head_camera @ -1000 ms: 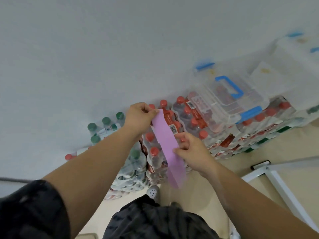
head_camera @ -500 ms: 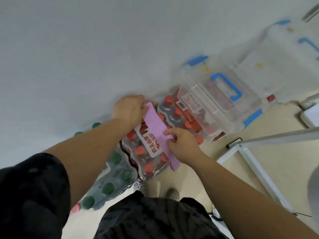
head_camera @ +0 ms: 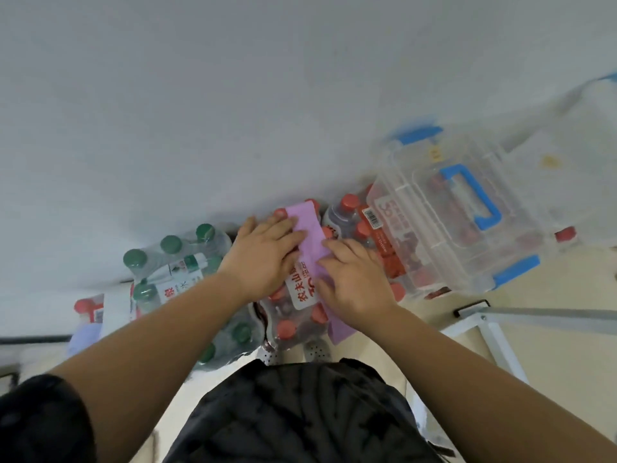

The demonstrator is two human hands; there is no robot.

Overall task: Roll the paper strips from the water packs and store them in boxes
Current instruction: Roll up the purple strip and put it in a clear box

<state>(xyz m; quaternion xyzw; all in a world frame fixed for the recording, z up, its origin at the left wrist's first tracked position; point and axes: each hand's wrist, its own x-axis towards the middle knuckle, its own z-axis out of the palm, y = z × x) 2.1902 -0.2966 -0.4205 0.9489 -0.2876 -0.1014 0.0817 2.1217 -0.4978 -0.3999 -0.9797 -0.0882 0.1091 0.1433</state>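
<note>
A pink paper strip (head_camera: 309, 228) lies lengthwise across the top of a shrink-wrapped pack of red-capped water bottles (head_camera: 293, 315). My left hand (head_camera: 263, 259) rests flat on the strip's left edge, fingers spread. Pressing on its right side is my right hand (head_camera: 354, 279), which hides the strip's middle. The strip's lower end (head_camera: 340, 330) hangs over the pack's near edge. A clear plastic box with blue handle and latches (head_camera: 450, 212) sits on more red-capped packs to the right.
Green-capped bottle packs (head_camera: 173, 259) stand to the left against the white wall. A white metal frame (head_camera: 494, 332) stands on the beige floor at the right. A second clear box (head_camera: 567, 105) lies further right. My feet are just below the packs.
The strip was held up in the air between both hands; it now lies flat on the red-capped pack with both hands pressing it. The view has tilted down and left.
</note>
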